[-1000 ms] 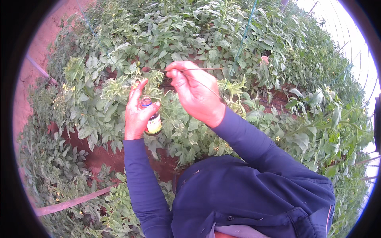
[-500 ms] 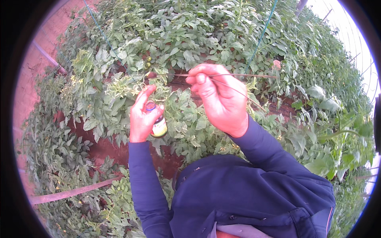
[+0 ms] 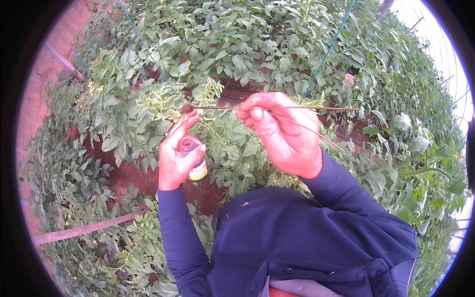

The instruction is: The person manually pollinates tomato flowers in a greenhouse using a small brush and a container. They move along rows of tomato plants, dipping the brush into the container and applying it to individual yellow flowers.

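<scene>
Here, a small open bottle (image 3: 192, 158) sits upright in the left hand (image 3: 178, 158), a little left of frame centre. Round mouth faces up, yellowish body or label shows below the palm. Left fingers (image 3: 170, 143) wrapped and closed around the bottle; the forefinger stretches up toward the stick's tip.

A thin stick (image 3: 292, 108) lies almost level across the middle of the view. Its left end carries a small dark rounded tip (image 3: 187, 108), just above the bottle's mouth and touching or nearly touching the raised left forefinger; hard to say which from this angle. Right hand (image 3: 284, 136) grips the stick near its middle, fingers (image 3: 255, 113) pinched shut on it, thumb underneath. A second thin strand runs from the right hand down to the right; I cannot tell whether it is a twig or a string.

Both forearms in dark blue sleeves (image 3: 346, 198), rising from the lower edge.

Behind the hands: dense leafy plants (image 3: 237, 54) in rows, with small yellowish flower clusters (image 3: 158, 101) just left of the tip. Green support strings (image 3: 329, 47) run up through the foliage. Reddish soil (image 3: 128, 175) shows between plants, and a pale pipe (image 3: 84, 230) lies along the ground at lower left.
</scene>
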Demonstrator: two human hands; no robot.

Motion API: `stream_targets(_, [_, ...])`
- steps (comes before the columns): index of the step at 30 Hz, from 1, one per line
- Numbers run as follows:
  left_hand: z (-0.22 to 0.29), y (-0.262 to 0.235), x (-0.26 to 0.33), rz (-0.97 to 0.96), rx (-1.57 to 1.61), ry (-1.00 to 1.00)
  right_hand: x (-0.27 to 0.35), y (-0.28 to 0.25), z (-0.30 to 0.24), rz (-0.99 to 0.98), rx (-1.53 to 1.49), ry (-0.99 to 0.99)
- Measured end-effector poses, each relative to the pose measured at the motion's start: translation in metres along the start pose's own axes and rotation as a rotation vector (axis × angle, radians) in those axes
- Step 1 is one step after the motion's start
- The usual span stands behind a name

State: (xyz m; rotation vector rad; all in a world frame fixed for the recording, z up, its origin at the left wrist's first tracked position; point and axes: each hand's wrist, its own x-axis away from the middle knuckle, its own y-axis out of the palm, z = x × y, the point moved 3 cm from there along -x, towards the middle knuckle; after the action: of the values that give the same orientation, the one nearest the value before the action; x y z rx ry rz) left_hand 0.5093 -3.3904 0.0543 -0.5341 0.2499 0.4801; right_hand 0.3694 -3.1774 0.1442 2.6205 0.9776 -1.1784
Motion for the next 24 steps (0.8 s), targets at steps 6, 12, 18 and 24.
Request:
stream_targets(6, [0.007, 0.001, 0.009, -0.043, 0.022, -0.069, 0.002, -0.016, -0.016, -0.011, -0.015, -0.003])
stream_targets(12, [0.009, 0.006, 0.012, 0.030, 0.150, -0.086, -0.004, -0.016, -0.015, 0.038, -0.121, 0.036])
stream_targets(18, [0.008, 0.005, 0.016, -0.001, 0.105, -0.136, 0.001, -0.008, -0.007, -0.042, -0.009, -0.047])
stream_targets(24, [0.010, 0.011, 0.016, 0.049, 0.200, -0.153, -0.002, -0.011, -0.003, -0.040, -0.064, 0.018])
